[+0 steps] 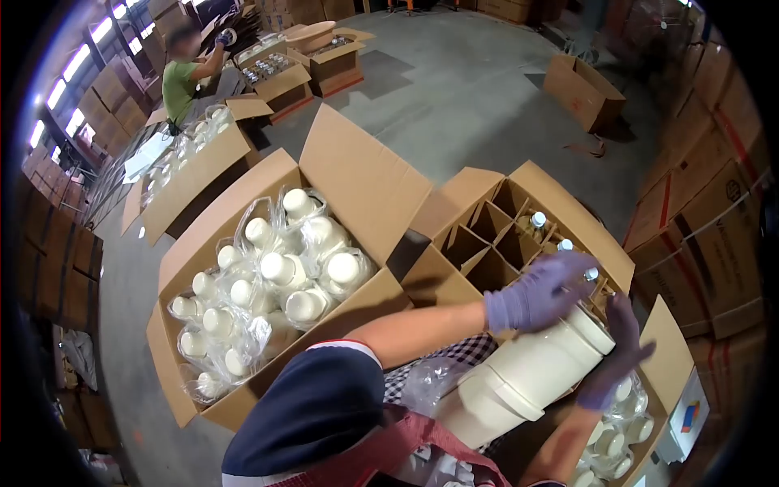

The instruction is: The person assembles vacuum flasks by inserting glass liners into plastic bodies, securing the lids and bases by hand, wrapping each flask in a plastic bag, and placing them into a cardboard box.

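My left hand (542, 294), in a purple glove, reaches over the near edge of a divided carton (454, 280), its fingers around a small bottle with a light blue cap (591, 274). Two more capped bottles (538, 220) stand in the carton's cells, and several cells on its left side hold nothing. My right hand (617, 357), gloved too, is beside the rim of a large white container (519, 369) with thumb and fingers apart. That container lies tilted against my lap, below the divided carton.
To the left, an open carton (341, 325) holds several plastic-wrapped white bottles (278, 269). Another such carton (665, 365) is at lower right. A person in green (180, 85) works beside cartons at upper left. An open box (580, 91) stands on the floor; stacked boxes line the right.
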The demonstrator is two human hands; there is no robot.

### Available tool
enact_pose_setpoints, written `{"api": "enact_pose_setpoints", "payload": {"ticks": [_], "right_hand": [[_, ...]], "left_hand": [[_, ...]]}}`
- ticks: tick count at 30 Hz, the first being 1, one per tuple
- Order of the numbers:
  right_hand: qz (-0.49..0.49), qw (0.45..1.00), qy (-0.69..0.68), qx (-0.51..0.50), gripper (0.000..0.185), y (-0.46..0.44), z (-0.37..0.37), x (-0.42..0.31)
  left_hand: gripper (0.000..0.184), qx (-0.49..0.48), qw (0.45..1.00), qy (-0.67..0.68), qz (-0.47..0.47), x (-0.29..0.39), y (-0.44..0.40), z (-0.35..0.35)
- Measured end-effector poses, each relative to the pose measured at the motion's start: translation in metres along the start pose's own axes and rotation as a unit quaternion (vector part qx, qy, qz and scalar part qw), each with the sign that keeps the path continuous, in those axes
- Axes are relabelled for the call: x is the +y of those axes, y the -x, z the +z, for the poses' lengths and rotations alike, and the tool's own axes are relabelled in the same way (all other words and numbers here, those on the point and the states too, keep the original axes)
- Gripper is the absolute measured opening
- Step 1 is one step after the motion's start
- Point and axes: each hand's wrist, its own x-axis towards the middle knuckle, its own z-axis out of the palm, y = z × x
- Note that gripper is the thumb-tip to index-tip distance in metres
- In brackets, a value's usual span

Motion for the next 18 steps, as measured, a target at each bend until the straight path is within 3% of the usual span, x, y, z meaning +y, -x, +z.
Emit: {"api": "enact_pose_setpoints", "payload": {"ticks": [1,2,4,5,6,7,8,9,10,11,12,14,15,16,17,18], "right_hand": [[0.066,0.996,-0.048,-0.038,0.097,-0.010,-0.013,0.025],[0.080,0.995,-0.017,-0.054,0.096,-0.004,-0.016,0.025],[0.070,0.993,0.040,-0.087,0.096,0.008,-0.020,0.021],[-0.012,0.992,0.042,-0.120,0.098,0.013,-0.017,0.009],[-0.014,0.992,0.041,-0.118,0.098,0.013,-0.011,0.004],[-0.003,0.997,0.028,-0.078,0.098,0.010,-0.006,0.000],[0.013,0.999,0.014,-0.037,0.099,0.008,-0.002,-0.001],[0.127,0.983,-0.131,-0.019,0.098,-0.005,-0.011,0.026],[0.112,0.990,-0.074,-0.036,0.099,0.000,-0.013,0.024],[0.096,0.994,-0.017,-0.050,0.100,0.006,-0.016,0.022],[0.006,0.996,0.051,-0.074,0.102,0.014,-0.013,0.011],[-0.136,0.963,0.165,-0.166,0.106,0.024,-0.002,-0.022],[-0.119,0.985,0.089,-0.089,0.103,0.018,-0.001,-0.015],[-0.099,0.995,0.009,-0.014,0.100,0.013,0.002,-0.001],[-0.001,0.995,-0.054,0.085,0.093,0.006,0.008,0.007],[0.003,0.995,-0.051,0.083,0.093,0.009,0.004,0.004]], "left_hand": [[0.038,0.046,0.998,0.029,0.027,0.046,0.000,-0.009],[0.037,0.006,0.996,-0.018,0.087,0.058,0.000,-0.010],[0.038,-0.075,0.996,0.019,0.045,0.027,-0.008,-0.010],[0.040,-0.094,0.950,0.221,-0.198,0.019,-0.010,-0.015],[0.043,-0.103,0.810,0.399,-0.418,0.009,-0.012,-0.018],[0.044,-0.054,0.953,0.203,-0.217,0.007,-0.008,-0.017],[0.041,-0.009,0.979,0.164,-0.118,0.014,-0.002,-0.003],[0.040,0.043,0.992,0.113,-0.023,0.033,0.001,0.003],[0.038,0.019,0.997,0.033,0.070,0.049,0.000,-0.003],[0.042,-0.025,0.995,0.097,0.022,0.012,-0.001,0.010],[0.044,-0.065,0.925,0.313,-0.204,-0.032,0.001,0.030],[0.048,-0.100,0.743,0.481,-0.455,-0.038,0.001,0.013],[0.046,-0.119,0.937,0.219,-0.243,-0.047,-0.001,0.002],[0.045,-0.040,0.980,0.162,-0.107,-0.036,0.007,0.006],[0.045,0.057,0.995,0.077,0.020,-0.016,0.011,0.004],[0.044,0.078,0.975,0.201,0.044,0.006,0.010,0.005]]}}
